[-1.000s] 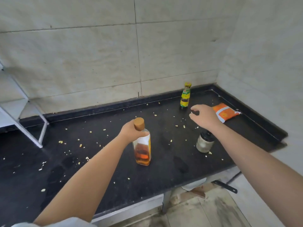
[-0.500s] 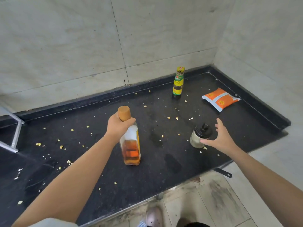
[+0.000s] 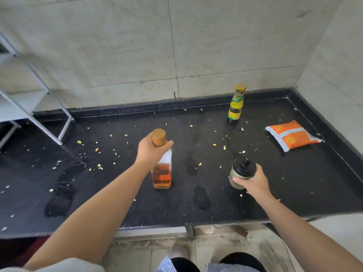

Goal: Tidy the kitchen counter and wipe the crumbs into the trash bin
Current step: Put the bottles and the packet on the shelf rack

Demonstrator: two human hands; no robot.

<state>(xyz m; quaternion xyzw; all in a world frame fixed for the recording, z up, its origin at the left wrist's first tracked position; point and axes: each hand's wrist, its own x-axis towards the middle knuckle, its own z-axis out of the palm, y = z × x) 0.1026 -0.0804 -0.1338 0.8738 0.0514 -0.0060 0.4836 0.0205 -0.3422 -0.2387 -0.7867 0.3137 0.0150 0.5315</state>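
Observation:
A black counter (image 3: 216, 205) is strewn with several yellow and white crumbs (image 3: 214, 144). My left hand (image 3: 151, 150) grips the neck of an upright glass bottle (image 3: 162, 173) with a tan cap and amber liquid, standing mid-counter. My right hand (image 3: 253, 182) grips a small jar (image 3: 240, 173) with a black spout lid, right of the bottle near the front edge. No trash bin or cloth is in view.
A green-and-yellow sauce bottle (image 3: 236, 104) stands near the back wall. An orange and white packet (image 3: 292, 135) lies at the right by the corner. A white metal rack (image 3: 29, 107) occupies the left end. Tiled walls enclose the back and right; floor shows below.
My right hand drew back from near the sauce bottle, came down beside the small jar and now grips it. My left hand kept its hold on the amber bottle.

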